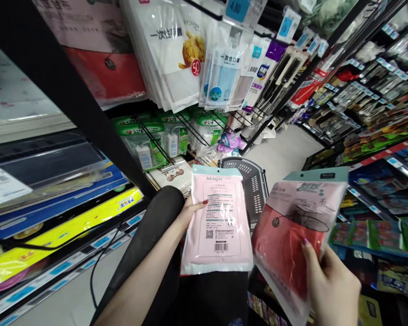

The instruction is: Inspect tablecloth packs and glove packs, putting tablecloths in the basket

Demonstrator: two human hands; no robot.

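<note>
Left grip tight on pink "Magic" packet, right grip tight on red-and-pink packet

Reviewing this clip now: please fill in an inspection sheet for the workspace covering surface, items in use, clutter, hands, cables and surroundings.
Surface: pale floor between the shelves; no worktop seen.
Items in use: pink packet, printed text and barcode facing the camera; red-and-pink packet, tilted, beside it.
Clutter: dark slotted basket beyond the packets.
Hands: left hand grips the pink packet's edge; right hand grips the red-and-pink packet, thumb on its front.
Cables: black cable across the yellow package at picture left.
Surroundings: hanging mask packs, green-topped packs, stocked shelves with price labels.
</note>
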